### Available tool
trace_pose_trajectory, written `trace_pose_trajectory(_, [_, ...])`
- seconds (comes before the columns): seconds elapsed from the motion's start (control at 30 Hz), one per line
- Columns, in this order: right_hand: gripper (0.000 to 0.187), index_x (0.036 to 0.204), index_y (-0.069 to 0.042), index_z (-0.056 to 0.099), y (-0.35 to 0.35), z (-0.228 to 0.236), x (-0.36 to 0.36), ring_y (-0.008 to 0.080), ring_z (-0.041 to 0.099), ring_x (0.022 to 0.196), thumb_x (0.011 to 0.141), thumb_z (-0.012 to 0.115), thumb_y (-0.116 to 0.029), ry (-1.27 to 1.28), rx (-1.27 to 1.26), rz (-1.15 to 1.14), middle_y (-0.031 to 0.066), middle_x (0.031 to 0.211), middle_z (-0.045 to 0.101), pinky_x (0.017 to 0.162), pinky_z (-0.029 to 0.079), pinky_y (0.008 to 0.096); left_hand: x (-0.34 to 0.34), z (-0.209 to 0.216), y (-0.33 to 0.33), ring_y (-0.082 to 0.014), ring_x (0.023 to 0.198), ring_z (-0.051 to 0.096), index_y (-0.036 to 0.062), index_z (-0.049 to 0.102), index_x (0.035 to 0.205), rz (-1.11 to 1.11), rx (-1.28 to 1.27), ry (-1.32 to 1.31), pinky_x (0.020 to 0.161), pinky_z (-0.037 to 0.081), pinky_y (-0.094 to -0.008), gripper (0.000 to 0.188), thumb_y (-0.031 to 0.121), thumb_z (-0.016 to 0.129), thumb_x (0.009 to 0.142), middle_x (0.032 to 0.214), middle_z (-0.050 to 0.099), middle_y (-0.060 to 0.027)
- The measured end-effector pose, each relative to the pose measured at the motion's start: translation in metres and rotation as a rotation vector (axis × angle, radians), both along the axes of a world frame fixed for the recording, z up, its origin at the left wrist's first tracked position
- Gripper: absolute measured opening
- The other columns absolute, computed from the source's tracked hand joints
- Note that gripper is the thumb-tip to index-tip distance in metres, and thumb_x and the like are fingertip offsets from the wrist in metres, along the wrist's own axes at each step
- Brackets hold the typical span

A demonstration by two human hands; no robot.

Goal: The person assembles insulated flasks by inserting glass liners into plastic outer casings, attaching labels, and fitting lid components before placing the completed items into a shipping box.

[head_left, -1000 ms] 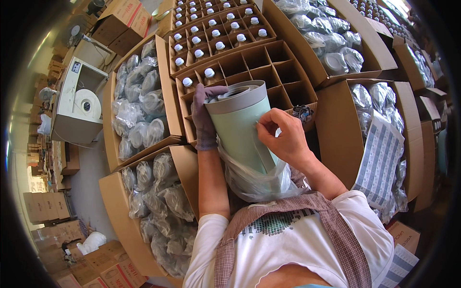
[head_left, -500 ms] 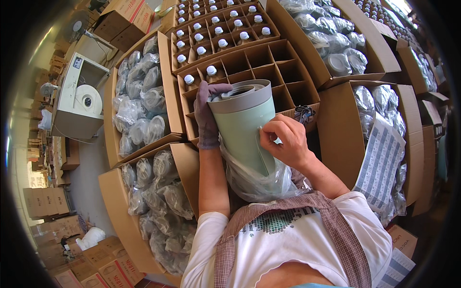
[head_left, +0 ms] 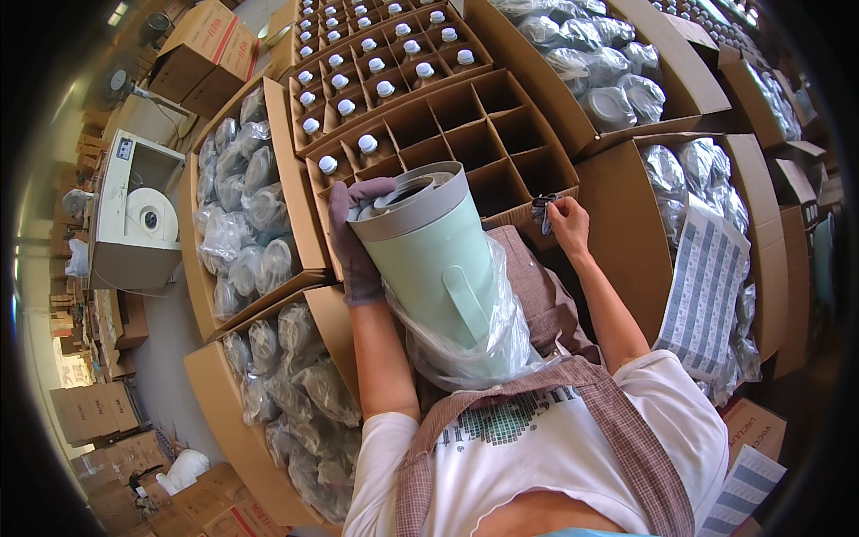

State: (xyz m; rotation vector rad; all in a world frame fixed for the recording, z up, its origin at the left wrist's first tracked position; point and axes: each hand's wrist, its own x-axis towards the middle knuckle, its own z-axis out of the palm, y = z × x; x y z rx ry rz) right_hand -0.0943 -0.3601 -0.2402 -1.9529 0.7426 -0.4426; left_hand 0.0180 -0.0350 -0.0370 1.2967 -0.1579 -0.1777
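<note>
My left hand [head_left: 360,237], in a greyish-purple glove, grips the upper side of a mint-green thermos jug [head_left: 428,259], thumb and fingers around its grey rim. The jug is tilted, its open top facing away from me, and a pale green handle [head_left: 465,300] shows on its side. Clear plastic wrap [head_left: 501,331] lies bunched around the jug's lower part, against my apron. My bare right hand [head_left: 570,224] is closed in a pinch at a small dark bundle [head_left: 542,211] on the near right corner of the divided carton [head_left: 537,215]; the bundle's parts are too small to name.
Two white-capped bottles [head_left: 368,144] stand in the divided carton's left cells; fuller bottle cartons lie beyond. Open cartons of plastic-wrapped items [head_left: 246,197] flank me on both sides. A printed sheet [head_left: 707,286] lies over the right carton. A white machine [head_left: 134,210] stands at the left.
My right hand has left the jug's side and moved right to the dark bundle at the carton's corner. The jug, still in my left hand, shows its handle more plainly. The view has shifted slightly.
</note>
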Motion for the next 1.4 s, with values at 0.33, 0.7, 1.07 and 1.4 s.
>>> trace_pose_trajectory(0.33, [0.032,0.116,-0.006,0.066,0.005,0.060,-0.002,0.0268,0.070,0.082,0.093,0.068,-0.028,0.132,-0.161,0.204,0.0126,0.092,0.072,0.071,0.055,0.0396,-0.006,0.002,0.011,-0.0207,0.093,0.065,-0.0038,0.068,0.103,-0.018,-0.129,0.098,0.091,0.050,-0.0330,0.068,0.050,0.027,0.106,0.102,0.071,-0.0133])
trace_pose_trajectory(0.7, [0.080,0.146,-0.003,0.040,0.122,0.225,-0.050,0.0332,0.045,0.139,0.068,0.058,0.006,-0.330,0.275,0.979,0.0204,0.149,0.044,0.117,0.033,0.0421,-0.072,0.052,0.026,-0.0231,0.097,0.064,-0.0057,0.066,0.114,0.422,0.496,-0.512,0.090,0.048,-0.0342,0.058,0.042,0.034,0.107,0.105,0.069,-0.0157])
trace_pose_trajectory(1.07, [0.064,0.134,0.002,0.059,0.138,0.136,0.062,0.0199,0.061,0.115,0.070,0.054,0.005,0.078,0.791,1.226,0.0110,0.124,0.067,0.104,0.044,0.0312,-0.041,0.041,0.079,-0.0236,0.119,0.058,0.0037,0.075,0.108,0.347,0.223,-0.569,0.102,0.044,-0.0366,0.023,0.021,0.068,0.095,0.123,0.065,-0.0118])
trace_pose_trajectory(1.4, [0.048,0.135,-0.003,0.059,0.144,0.134,0.039,0.0251,0.054,0.130,0.088,0.069,-0.004,-0.149,0.489,0.821,0.0130,0.140,0.056,0.105,0.046,0.0383,-0.025,0.022,0.081,-0.0056,0.080,0.058,0.0012,0.072,0.100,0.283,0.309,-0.277,0.073,0.047,-0.0232,0.021,0.021,0.066,0.099,0.089,0.067,0.0016])
